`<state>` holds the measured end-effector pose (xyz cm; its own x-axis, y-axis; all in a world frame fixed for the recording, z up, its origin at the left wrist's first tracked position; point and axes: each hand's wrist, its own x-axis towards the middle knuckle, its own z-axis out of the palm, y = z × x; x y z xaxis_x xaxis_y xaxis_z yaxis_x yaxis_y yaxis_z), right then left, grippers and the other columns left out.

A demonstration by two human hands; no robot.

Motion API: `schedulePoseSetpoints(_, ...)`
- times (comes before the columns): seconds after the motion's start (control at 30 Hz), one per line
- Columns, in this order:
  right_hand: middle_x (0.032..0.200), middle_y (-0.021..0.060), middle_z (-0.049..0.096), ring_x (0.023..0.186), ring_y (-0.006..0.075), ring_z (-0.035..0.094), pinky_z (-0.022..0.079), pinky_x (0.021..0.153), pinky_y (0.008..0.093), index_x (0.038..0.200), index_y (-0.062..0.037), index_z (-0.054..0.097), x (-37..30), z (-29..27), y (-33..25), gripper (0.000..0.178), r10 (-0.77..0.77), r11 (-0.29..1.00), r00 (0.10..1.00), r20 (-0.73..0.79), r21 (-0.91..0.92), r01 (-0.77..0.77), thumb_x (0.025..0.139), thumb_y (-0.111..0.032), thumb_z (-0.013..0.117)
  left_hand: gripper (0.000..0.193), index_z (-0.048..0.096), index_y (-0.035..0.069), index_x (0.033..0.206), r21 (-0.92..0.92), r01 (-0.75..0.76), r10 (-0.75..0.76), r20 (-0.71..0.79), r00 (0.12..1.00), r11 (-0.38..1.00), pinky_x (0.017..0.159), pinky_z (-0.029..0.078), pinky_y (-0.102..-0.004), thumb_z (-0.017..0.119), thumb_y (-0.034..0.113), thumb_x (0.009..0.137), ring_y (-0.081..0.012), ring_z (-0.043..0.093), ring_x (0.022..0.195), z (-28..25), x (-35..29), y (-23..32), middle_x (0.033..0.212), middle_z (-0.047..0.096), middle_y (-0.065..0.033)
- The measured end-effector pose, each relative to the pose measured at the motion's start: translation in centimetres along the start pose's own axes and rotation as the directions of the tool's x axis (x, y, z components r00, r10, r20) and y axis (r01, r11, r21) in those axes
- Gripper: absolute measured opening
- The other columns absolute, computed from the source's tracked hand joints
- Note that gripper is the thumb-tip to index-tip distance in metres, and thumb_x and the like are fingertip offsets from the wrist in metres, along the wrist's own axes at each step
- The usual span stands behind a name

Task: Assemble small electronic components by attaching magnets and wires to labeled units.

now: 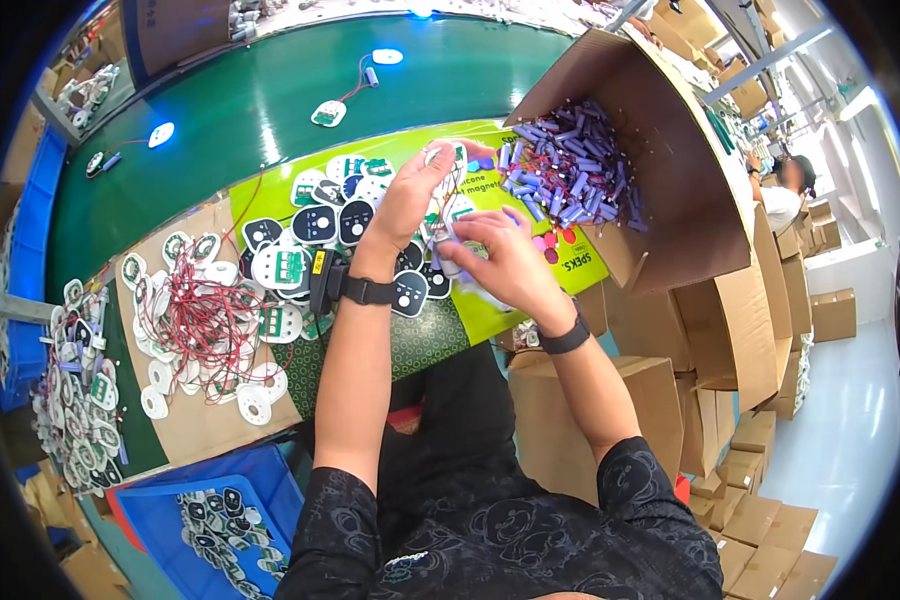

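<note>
My left hand (410, 200) is closed round a white plastic panel with a green circuit board (458, 158), raised over the work surface. Just to its right, my right hand (505, 258) has thumb and fingers pinched near thin wires below the panel. What sits in that pinch is partly hidden and blurred. Left of my hands lies a loose heap of white and black panels (314, 224), some showing green boards. An open cardboard box (670, 190) at the right holds many purple cylindrical battery cells (570, 170) with red wires.
White discs with tangled red wires (205, 310) cover a cardboard sheet at the left. Beyond runs a green conveyor belt (270, 90) carrying lit, wired assemblies. A blue bin (150, 540) of panels stands lower left. Cardboard boxes (610, 410) crowd the right side.
</note>
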<state>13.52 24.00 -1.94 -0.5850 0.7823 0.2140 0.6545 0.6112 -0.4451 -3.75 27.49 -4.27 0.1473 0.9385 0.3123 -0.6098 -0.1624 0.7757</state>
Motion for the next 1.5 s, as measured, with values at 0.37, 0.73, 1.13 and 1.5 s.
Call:
schedulePoseSetpoints(0.37, 0.084, 0.0072, 0.072, 0.074, 0.0114, 0.070, 0.053, 0.068, 0.0260, 0.116, 0.0032, 0.068, 1.5, 1.3, -0.5, 0.026, 0.266, 0.831, 0.963, -0.053, 0.519, -0.201, 0.098, -0.015, 0.065, 0.047, 0.058, -0.002, 0.129, -0.032, 0.014, -0.014, 0.015, 1.000, 0.999, 0.073, 0.055, -0.0244, 0.035, 0.035, 0.110, -0.0106, 0.065, 0.087, -0.2, -0.2, -0.2, 0.114, 0.067, -0.0091)
schedulePoseSetpoints(0.73, 0.082, 0.0035, 0.071, 0.074, 0.0091, 0.066, 0.052, 0.069, 0.0251, 0.106, 0.0018, 0.072, 1.8, 1.6, -1.8, 0.021, 0.363, 0.743, 0.921, -0.140, 0.640, -0.195, 0.096, -0.016, 0.069, 0.047, 0.058, -0.003, 0.128, -0.078, -0.037, 0.037, -0.010, 0.999, 0.996, 0.095, 0.052, -0.0336, 0.035, 0.034, 0.110, -0.0210, 0.066, 0.105, 0.2, -0.2, -0.2, 0.120, 0.068, -0.0171)
schedulePoseSetpoints(1.13, 0.114, 0.0066, 0.065, 0.110, 0.0172, 0.058, 0.047, 0.095, 0.0315, 0.090, -0.0003, 0.067, 3.0, 1.1, 0.4, 0.008, 0.215, 0.516, 0.903, -0.373, 0.828, 0.218, 0.093, -0.006, 0.063, 0.040, 0.059, -0.003, 0.122, -0.308, 0.065, -0.105, -0.112, 0.988, 0.949, 0.097, 0.051, -0.0367, 0.043, 0.031, 0.109, -0.0217, 0.065, 0.109, 0.3, 0.1, -1.5, 0.118, 0.067, -0.0160)
schedulePoseSetpoints(1.5, 0.095, 0.0063, 0.065, 0.079, 0.0079, 0.051, 0.043, 0.075, 0.0215, 0.097, -0.0023, 0.058, 5.2, 2.8, 1.0, 0.021, 0.421, 0.219, 0.895, -0.148, 0.974, 0.058, 0.107, -0.017, 0.047, 0.038, 0.066, 0.001, 0.108, -0.351, 0.040, -0.192, -0.411, 0.891, 0.935, 0.074, 0.052, -0.0276, 0.052, 0.036, 0.106, -0.0120, 0.065, 0.086, 1.8, 0.3, -3.4, 0.096, 0.068, -0.0061)
